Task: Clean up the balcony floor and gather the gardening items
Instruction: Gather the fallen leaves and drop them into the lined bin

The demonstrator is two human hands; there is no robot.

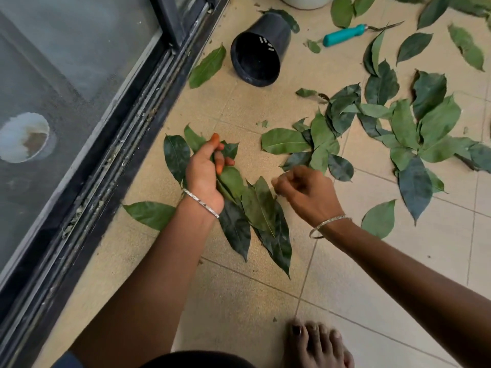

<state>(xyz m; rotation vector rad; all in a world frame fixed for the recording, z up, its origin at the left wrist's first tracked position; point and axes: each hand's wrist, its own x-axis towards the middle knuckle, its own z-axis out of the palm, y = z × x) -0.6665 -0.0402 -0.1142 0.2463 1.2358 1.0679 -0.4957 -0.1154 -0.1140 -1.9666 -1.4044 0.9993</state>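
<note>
Slippage risk: left grip (204,171) is clamping a fanned bundle of long green leaves (260,208) over the beige tiled balcony floor (239,301); loose outer leaves may be working free. Right grip (305,192) is hovering curled beside it, blurred; cannot tell if holding anything. More scattered green leaves (403,126) are lying nearby.

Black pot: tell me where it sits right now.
In the head view the black pot lies on its side, upper centre, between the sliding door track at left and the teal-handled tool at right.
</note>
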